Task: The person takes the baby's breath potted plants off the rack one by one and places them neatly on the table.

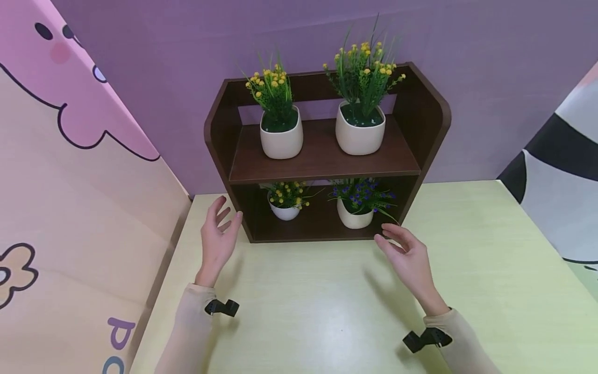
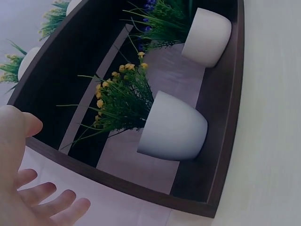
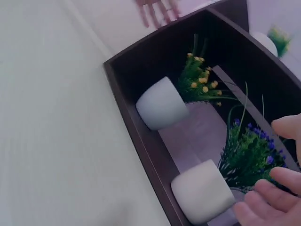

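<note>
A dark brown two-tier shelf (image 1: 327,166) stands against the purple backdrop. My left hand (image 1: 219,234) is raised beside its lower left side, fingers loosely bent and holding nothing. At the lower right front corner, my right hand (image 1: 411,257) hovers with relaxed fingers, also empty. On the lower tier sit a white pot with yellow flowers (image 2: 174,127) and a cream pot with blue-purple flowers (image 3: 202,193); the right hand is nearest the latter. The upper tier bears two more white pots with yellow flowers, a left one (image 1: 281,137) and a right one (image 1: 359,132).
The shelf stands at the back of a pale wooden table (image 1: 308,301). A cartoon-printed panel (image 1: 93,208) borders the table on the left, and a black-and-white printed panel (image 1: 560,171) is at the right. Each sleeve carries a small black wrist camera (image 1: 221,307).
</note>
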{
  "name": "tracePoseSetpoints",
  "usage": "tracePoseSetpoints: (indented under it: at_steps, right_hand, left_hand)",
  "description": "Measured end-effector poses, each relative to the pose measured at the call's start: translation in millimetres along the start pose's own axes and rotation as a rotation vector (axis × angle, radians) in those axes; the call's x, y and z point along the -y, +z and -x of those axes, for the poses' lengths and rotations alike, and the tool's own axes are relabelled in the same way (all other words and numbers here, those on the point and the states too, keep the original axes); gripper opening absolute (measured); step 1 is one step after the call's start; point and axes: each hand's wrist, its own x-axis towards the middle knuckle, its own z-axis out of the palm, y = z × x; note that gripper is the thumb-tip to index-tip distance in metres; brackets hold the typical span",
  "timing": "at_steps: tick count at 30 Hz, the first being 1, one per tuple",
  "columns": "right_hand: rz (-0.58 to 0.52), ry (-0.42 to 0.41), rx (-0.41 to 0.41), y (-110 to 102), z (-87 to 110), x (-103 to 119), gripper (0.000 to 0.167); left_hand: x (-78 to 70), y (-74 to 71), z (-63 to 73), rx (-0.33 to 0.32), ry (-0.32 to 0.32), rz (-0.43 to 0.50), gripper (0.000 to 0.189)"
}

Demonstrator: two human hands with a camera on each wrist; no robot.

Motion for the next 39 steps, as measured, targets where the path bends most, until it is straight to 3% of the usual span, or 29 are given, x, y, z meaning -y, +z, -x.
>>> tracePoseSetpoints:
  at_steps: [3, 7, 15, 25, 32, 39]
  right_hand:
    - [0.003, 0.079, 0.068, 3.2, -7.7, -4.6, 0.05]
    - [0.032, 0.116, 0.128, 11.2, -17.9, -8.4, 0.06]
    - [0.085, 0.144, 0.133, 27.6, -30.1, -9.9, 0.072]
    - [0.122, 0.151, 0.084, 38.8, -45.1, -18.9, 0.08]
    - [0.128, 0.167, 0.062, 45.1, -56.5, -26.1, 0.088]
    - [0.152, 0.164, -0.001, 53.6, -66.2, -32.9, 0.084]
  left_hand:
    - [-1.2, 2.3, -5.2, -0.003, -0.014, 0.006, 0.066]
    - [-4.2, 3.5, -12.1, -0.037, -0.035, 0.009, 0.065]
    - [-13.7, 5.5, -18.9, -0.018, -0.063, -0.005, 0.061]
    - [-15.3, 7.3, -30.8, -0.029, -0.019, -0.078, 0.046]
    - [-15.3, 8.0, -36.1, -0.032, 0.03, -0.146, 0.046]
    - [-16.4, 9.6, -39.6, -0.029, 0.092, -0.187, 0.04]
